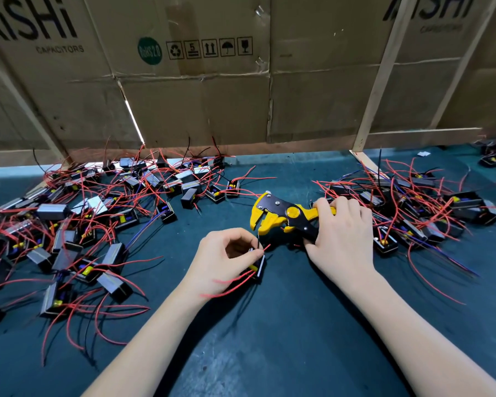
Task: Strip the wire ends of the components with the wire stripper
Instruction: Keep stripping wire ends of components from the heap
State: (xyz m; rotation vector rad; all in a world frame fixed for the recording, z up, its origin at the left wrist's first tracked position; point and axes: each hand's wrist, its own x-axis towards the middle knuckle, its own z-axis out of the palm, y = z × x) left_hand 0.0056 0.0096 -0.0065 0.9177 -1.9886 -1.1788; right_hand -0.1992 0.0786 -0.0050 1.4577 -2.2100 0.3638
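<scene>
My right hand (340, 233) grips the handles of a yellow and black wire stripper (281, 214), its jaws pointing left and down. My left hand (226, 259) holds a small black box component (259, 266) and pinches a thin black wire that runs up into the stripper's jaws. Red wires (232, 285) from that component trail back across my left wrist. Both hands hover just above the dark green table (284, 325) in the middle of the view.
A big heap of black and grey components with red, blue and black wires (83, 219) covers the left side of the table. A second heap (418, 207) lies on the right. A cardboard wall (212, 96) with wooden struts closes the back.
</scene>
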